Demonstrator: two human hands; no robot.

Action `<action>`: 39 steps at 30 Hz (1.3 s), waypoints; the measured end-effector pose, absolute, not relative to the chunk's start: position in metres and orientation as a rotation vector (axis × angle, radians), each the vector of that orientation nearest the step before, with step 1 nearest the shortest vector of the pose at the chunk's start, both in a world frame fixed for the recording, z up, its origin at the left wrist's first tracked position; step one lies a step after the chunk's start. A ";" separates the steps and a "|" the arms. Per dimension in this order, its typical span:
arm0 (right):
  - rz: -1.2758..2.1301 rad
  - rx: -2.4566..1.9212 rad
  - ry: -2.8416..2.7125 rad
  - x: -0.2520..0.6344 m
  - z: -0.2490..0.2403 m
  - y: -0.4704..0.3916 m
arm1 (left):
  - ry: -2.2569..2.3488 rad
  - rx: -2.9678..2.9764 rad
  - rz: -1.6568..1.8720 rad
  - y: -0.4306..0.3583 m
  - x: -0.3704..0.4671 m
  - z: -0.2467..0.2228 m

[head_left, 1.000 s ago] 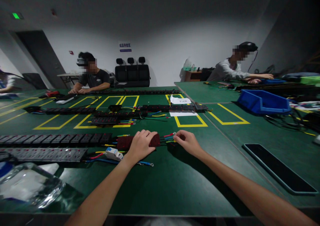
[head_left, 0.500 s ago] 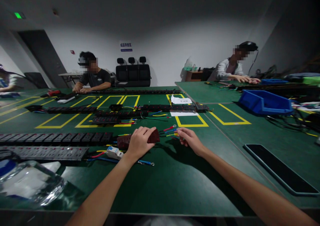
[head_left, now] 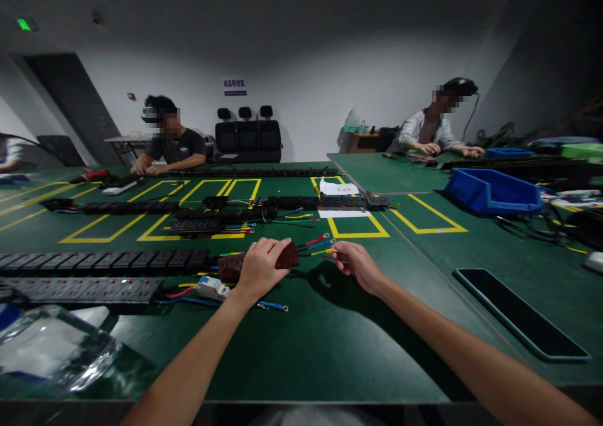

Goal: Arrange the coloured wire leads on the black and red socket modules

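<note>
My left hand (head_left: 264, 266) is closed over a dark red socket strip (head_left: 288, 256), which sits slightly raised at its right end. Wires with ring terminals come out of that end: a red wire (head_left: 316, 240), a blue wire (head_left: 315, 245) and a yellow-green wire (head_left: 319, 253). The fingertips of my right hand (head_left: 355, 266) pinch the yellow-green wire at its yellow-sleeved ring terminal. Left of my left hand lie a long black socket strip (head_left: 141, 261) and a grey socket strip (head_left: 85, 289). A small white circuit breaker (head_left: 213, 288) with wires rests beside my left wrist.
More socket strips (head_left: 195, 225) and white paper (head_left: 339, 188) lie farther back on the green table (head_left: 301, 350). A phone (head_left: 521, 313) and a blue bin (head_left: 494, 192) are at right. A clear bottle (head_left: 61, 347) lies front left. Two people work across the table.
My right fingertips have closed on the yellow-green wire's terminal, and the red and blue wires now stand clear above them. My left hand keeps its hold. The view has shifted slightly.
</note>
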State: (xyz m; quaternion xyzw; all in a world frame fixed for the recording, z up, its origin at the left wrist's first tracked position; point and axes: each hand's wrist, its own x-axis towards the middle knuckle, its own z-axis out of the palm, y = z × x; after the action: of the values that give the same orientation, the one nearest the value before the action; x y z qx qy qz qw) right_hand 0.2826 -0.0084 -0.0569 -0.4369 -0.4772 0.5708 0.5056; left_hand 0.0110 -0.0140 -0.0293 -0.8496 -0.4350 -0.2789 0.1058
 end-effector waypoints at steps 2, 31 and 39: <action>1.354 -1.071 -1.153 0.281 -0.055 -0.010 | -1.281 -2.505 -0.820 -0.014 0.011 -0.029; 1.092 -1.148 -1.477 0.276 -0.055 -0.015 | -1.299 -2.548 -0.789 -0.012 0.010 -0.030; 0.891 -1.143 -1.623 0.277 -0.065 -0.013 | -1.289 -2.543 -0.795 -0.013 0.011 -0.030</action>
State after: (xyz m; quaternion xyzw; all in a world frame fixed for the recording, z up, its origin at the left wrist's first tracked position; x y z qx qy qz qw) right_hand 0.2770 -0.0130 -0.0653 -0.4651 -0.6606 0.3628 0.4644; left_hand 0.0110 -0.0126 -0.0298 -0.8557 -0.4336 -0.2674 0.0908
